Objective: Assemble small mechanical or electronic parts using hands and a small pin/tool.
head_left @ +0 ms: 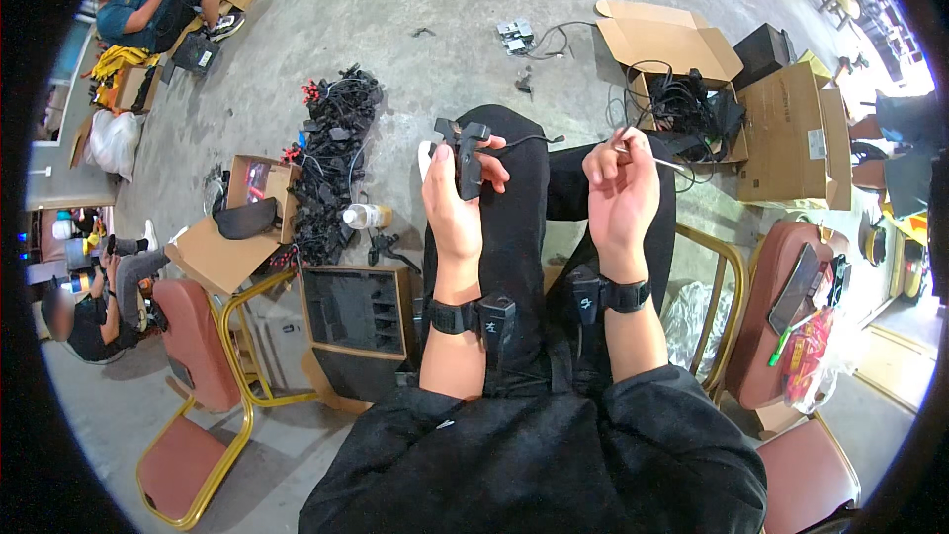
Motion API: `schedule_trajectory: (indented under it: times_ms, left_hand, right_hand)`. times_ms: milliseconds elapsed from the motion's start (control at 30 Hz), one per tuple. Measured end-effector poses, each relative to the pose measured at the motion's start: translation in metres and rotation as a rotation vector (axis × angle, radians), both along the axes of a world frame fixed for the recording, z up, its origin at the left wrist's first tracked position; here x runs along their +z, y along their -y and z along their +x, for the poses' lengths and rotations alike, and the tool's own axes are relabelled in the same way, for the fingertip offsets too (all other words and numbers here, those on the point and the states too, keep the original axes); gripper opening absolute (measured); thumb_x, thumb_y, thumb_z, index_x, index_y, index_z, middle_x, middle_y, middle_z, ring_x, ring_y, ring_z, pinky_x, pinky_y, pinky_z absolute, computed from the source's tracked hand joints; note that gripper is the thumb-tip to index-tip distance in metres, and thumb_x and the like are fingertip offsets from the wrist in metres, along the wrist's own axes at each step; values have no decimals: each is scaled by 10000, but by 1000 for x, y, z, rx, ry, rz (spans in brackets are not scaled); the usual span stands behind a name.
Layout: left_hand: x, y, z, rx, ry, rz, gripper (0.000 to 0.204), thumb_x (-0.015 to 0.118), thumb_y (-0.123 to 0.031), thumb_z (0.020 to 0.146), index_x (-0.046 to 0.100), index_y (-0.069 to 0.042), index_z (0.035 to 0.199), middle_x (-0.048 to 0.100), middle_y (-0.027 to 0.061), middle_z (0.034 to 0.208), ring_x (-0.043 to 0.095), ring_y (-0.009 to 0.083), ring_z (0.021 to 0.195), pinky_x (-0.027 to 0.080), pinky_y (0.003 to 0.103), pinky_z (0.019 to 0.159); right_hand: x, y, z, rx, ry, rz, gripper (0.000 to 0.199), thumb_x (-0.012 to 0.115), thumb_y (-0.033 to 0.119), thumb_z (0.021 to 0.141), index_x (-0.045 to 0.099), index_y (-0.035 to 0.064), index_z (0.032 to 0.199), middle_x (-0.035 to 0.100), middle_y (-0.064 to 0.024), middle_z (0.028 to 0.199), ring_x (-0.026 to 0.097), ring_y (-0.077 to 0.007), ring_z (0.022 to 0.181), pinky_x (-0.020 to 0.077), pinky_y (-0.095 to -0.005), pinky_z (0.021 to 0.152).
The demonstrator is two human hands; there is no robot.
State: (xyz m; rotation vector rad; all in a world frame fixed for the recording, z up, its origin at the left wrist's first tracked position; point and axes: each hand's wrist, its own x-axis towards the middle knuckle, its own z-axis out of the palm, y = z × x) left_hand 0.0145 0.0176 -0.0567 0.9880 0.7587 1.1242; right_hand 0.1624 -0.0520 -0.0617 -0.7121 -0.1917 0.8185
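My left hand (455, 218) is closed round a black plastic device (470, 163) with blocky arms, held upright above my left thigh. A short dark cable (524, 141) sticks out to its right, its loose end over my leg. My right hand (623, 203) is raised palm up above my right thigh, fingers curled in a pinch. From the pinch a thin, pale metal rod-like tool (664, 164) points right; its exact kind is too small to tell. The two hands are apart. Black strapped units sit on both wrists.
Left on the floor lie a heap of black parts (341, 138), a bottle (368, 216) and an open carton (262, 178). A cardboard box of cables (692, 104) stands front right. A chair (766, 336) at my right holds a phone (794, 287). Other people sit at far left.
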Motion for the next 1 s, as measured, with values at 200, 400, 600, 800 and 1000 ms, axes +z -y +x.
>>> schedule_trajectory:
  times_ms: [200,400,600,800,1000]
  left_hand:
    - [2,0,2,-6,-11,5,518,293,-382,1007,606,31,1014,647,151,973,580,169,703,434,301,600]
    - [3,1,2,0,-36,3,500,301,-368,1016,608,26,1003,663,117,891,566,136,678,439,264,630]
    - [1,1,1,-51,-78,34,542,307,-403,996,620,39,1023,646,98,816,564,138,662,443,258,618]
    - [0,1,1,-100,-115,108,482,334,-367,982,610,26,1025,651,115,898,580,136,719,450,258,619]
    - [1,2,1,-132,-99,117,481,329,-372,968,589,29,1021,641,138,974,578,141,731,455,261,609]
  right_hand:
    - [5,6,-6,421,156,-54,271,433,242,1017,565,5,1032,610,-91,715,582,-157,631,450,-257,607]
    - [14,6,-16,643,232,-110,137,602,120,933,591,2,1002,673,-104,768,654,-155,680,496,-246,619]
    - [20,7,-17,731,284,-180,144,622,114,919,606,-20,969,692,-127,784,668,-160,667,515,-251,602]
    - [21,8,-16,877,224,-165,161,629,140,913,637,-20,892,679,-115,711,658,-166,605,510,-242,562]
    - [14,6,-16,925,-50,-159,206,625,192,919,631,-1,848,643,-95,620,639,-173,521,494,-235,480]
